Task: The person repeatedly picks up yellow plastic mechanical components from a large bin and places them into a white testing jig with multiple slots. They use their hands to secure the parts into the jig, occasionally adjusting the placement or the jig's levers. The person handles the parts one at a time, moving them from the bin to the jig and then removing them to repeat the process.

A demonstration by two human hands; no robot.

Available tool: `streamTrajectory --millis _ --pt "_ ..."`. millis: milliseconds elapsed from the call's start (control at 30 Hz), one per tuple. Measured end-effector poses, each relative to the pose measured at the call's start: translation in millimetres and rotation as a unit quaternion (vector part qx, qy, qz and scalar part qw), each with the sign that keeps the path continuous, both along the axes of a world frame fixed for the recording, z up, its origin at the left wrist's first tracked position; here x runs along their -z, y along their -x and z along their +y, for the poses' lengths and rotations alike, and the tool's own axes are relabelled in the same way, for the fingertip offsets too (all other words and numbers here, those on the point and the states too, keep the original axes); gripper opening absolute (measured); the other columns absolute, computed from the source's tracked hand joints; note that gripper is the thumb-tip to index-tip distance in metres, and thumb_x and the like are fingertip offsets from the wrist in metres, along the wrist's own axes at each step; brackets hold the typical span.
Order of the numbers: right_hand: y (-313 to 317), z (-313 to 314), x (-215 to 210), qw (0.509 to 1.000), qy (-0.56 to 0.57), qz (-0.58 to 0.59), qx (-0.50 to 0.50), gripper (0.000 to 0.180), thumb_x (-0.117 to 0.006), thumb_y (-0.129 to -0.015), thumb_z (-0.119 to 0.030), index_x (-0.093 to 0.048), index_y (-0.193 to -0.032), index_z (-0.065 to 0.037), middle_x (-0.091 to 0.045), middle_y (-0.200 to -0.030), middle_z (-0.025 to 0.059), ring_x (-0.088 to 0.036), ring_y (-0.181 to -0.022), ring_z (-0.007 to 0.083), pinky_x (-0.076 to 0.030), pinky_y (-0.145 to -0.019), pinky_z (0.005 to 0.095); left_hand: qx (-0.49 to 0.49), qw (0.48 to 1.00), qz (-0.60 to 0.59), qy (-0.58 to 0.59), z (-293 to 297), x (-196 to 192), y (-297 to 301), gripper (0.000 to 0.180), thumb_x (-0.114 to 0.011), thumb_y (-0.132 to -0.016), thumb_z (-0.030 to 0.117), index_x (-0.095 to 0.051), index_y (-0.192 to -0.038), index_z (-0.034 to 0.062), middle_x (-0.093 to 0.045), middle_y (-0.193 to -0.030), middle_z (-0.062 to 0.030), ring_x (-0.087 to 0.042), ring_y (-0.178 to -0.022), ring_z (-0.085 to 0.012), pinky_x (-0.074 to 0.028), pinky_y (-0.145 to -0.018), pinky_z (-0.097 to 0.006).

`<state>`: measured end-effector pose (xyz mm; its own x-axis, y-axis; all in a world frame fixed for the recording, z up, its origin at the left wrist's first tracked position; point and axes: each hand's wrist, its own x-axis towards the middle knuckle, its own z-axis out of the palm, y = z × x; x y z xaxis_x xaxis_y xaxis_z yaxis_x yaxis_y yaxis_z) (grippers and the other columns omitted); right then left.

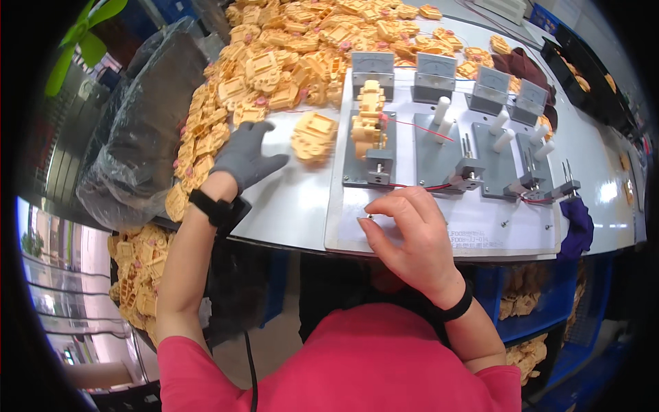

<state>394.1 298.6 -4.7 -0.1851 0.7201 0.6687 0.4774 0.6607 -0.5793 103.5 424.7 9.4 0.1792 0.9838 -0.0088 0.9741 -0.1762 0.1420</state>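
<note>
My left hand, in a grey glove, has its fingers spread and holds nothing. Just right of it is a pale yellow plastic part, smeared by motion and apart from the fingers. My bare right hand is over the front of the white board, with thumb and forefinger curled close around a small metal peg. Beyond that hand, another yellow plastic part sits upright on the leftmost grey test fixture, in front of a panel meter.
Yellow parts are heaped across the back and left of the table. Three more fixtures with white posts and meters stand to the right. A purple cloth hangs at the front edge. A plastic-lined bin stands left; blue shelves are below.
</note>
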Motion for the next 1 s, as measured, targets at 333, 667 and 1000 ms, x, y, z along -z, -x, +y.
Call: streamTrajectory --millis 333,667,1000 --pt "1.7 -2.3 1.6 1.0 0.002 0.002 -0.004 0.02 -0.076 -0.076 -0.006 -0.062 -0.09 -0.007 -0.058 -0.086 0.0079 -0.058 -0.081 0.0278 -0.045 -0.072 0.0384 0.012 0.98 -0.019 0.196 18.8 -9.1 -59.6 0.106 -0.076 -0.065 0.057 -0.034 -0.15 0.0097 -0.037 -0.147 -0.0259 -0.046 -0.131 -0.0389 -0.038 -0.109 -0.038" --pt "-0.2 -2.4 1.1 0.999 -0.022 0.024 -0.021 0.019 -0.076 -0.076 -0.004 -0.063 -0.09 -0.007 -0.059 -0.086 0.0078 -0.058 -0.08 0.0269 -0.046 -0.071 0.0371 -0.005 0.999 -0.036 -0.021 -28.8 26.7 -33.0 0.064 -0.07 -0.074 0.03 -0.051 -0.133 0.0139 -0.047 -0.135 -0.0207 -0.051 -0.12 -0.039 -0.047 -0.099 -0.044" --pt "-61.2 -33.0 4.6 0.984 -0.032 0.161 0.075 0.03 -0.064 -0.08 0.005 -0.053 -0.108 -0.002 -0.054 -0.104 0.0114 -0.052 -0.094 0.0215 -0.043 -0.084 0.0312 -0.073 0.501 -0.817 0.276 -65.4 -49.5 -2.2 0.064 -0.054 -0.096 0.042 -0.034 -0.147 0.0094 -0.044 -0.143 -0.0178 -0.041 -0.137 -0.0383 -0.052 -0.097 -0.047"
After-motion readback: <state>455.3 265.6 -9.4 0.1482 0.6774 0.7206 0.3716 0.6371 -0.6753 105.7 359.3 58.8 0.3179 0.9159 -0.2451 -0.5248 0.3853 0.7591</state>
